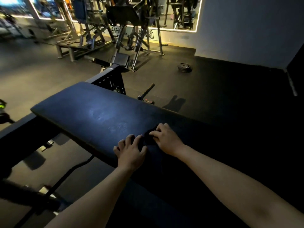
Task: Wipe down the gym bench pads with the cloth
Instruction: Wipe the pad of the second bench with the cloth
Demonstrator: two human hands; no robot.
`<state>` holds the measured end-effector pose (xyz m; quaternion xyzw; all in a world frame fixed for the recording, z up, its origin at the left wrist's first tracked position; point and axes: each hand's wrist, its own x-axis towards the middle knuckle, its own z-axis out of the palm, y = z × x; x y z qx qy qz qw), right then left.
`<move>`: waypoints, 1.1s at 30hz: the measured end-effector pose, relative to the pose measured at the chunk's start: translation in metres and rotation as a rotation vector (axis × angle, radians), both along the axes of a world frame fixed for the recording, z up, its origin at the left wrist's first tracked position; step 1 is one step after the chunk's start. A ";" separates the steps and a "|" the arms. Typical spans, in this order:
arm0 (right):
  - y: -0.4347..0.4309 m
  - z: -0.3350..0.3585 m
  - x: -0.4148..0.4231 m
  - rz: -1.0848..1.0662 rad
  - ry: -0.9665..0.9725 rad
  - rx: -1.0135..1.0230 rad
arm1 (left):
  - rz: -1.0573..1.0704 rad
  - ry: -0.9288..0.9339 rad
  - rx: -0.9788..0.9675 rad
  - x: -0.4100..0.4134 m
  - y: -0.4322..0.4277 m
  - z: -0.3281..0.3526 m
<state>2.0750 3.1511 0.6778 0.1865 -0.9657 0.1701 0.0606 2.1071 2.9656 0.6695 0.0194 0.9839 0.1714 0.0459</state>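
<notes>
A long dark blue bench pad (92, 112) runs from the upper left down to the lower right. A small dark cloth (148, 138) lies bunched on the pad between my hands. My left hand (131, 152) sits at the pad's near edge with curled fingers on the cloth's left side. My right hand (165, 138) pinches the cloth's right side with bent fingers. Much of the cloth is hard to tell from the dark pad.
The bench's black frame (108, 76) rises behind the pad. A weight plate stack (185, 67) and a short bar (146, 92) lie on the black floor beyond. Gym machines (125, 30) stand in front of the mirrored wall. A dark cable (70, 171) hangs below left.
</notes>
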 end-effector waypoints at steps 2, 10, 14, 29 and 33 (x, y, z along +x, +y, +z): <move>0.026 -0.001 -0.025 -0.085 -0.014 0.008 | 0.021 0.007 -0.012 0.001 0.001 -0.001; 0.065 -0.013 -0.067 -0.428 -0.082 -0.170 | 0.106 0.025 0.002 0.000 0.006 -0.005; 0.012 -0.007 -0.060 -0.028 -0.077 -0.193 | 0.121 0.031 -0.022 -0.001 0.007 -0.006; 0.054 0.001 -0.113 -0.360 -0.100 -0.128 | 0.160 -0.056 -0.106 -0.003 0.020 0.002; 0.057 0.005 -0.099 -0.364 -0.096 -0.159 | 0.180 -0.041 -0.032 -0.007 0.030 0.008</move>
